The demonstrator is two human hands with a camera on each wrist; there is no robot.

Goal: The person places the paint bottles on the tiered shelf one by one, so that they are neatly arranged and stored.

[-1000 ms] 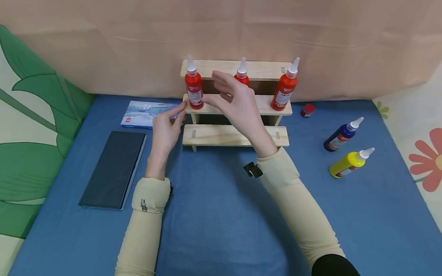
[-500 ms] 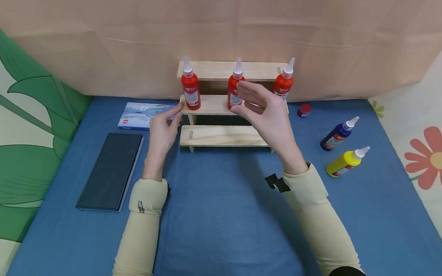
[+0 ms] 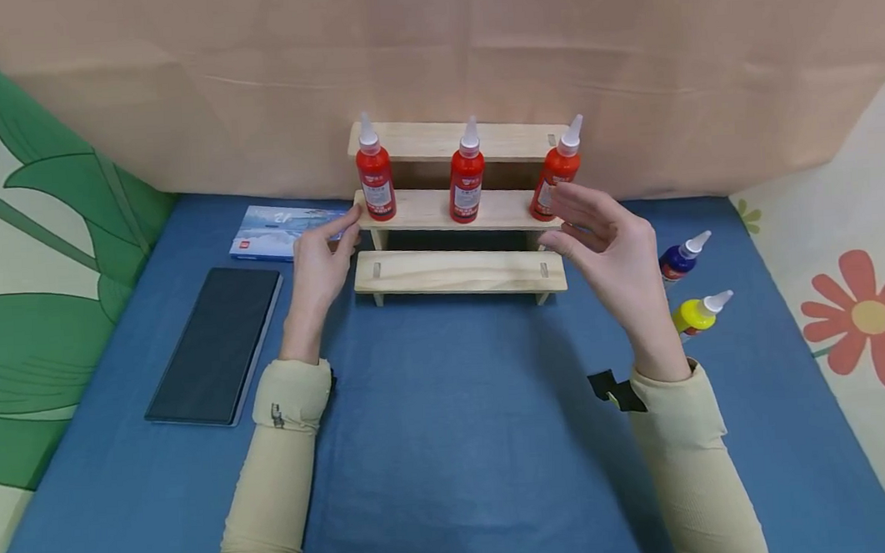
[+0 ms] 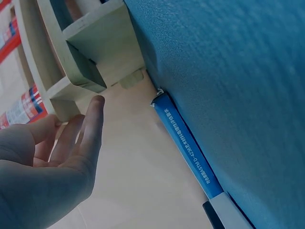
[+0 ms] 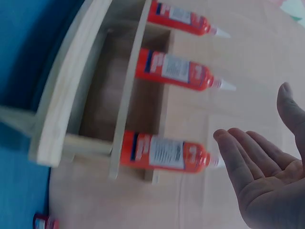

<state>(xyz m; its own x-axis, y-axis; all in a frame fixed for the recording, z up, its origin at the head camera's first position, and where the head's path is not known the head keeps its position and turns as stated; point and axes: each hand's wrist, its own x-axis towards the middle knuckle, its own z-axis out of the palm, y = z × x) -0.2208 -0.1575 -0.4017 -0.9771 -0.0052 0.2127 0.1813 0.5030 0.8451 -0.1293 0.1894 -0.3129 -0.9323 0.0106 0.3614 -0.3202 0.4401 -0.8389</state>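
Note:
A tiered wooden display stand (image 3: 442, 270) stands at the back of the table. Three red paint bottles with white nozzle caps line its middle tier: a left bottle (image 3: 376, 184), a centre bottle (image 3: 467, 187) and a right bottle (image 3: 556, 174), all upright. My left hand (image 3: 320, 266) pinches the left end of that tier between thumb and fingers. In the left wrist view its index finger reaches past the wooden end. My right hand (image 3: 622, 259), fingers loosely bent and holding nothing, is right of the stand, overlapping the right bottle's base in the head view.
Right of my right hand lie a blue paint bottle (image 3: 680, 257) and a yellow paint bottle (image 3: 696, 317). A small red jar (image 5: 44, 222) shows in the right wrist view. At left lie a dark tablet (image 3: 217, 347) and a flat blue-white box (image 3: 275, 231).
My right hand has moved rightward from beside the left red bottle, past the centre one, to the right one. The left hand stays at the stand's end. The small red jar has become hidden.

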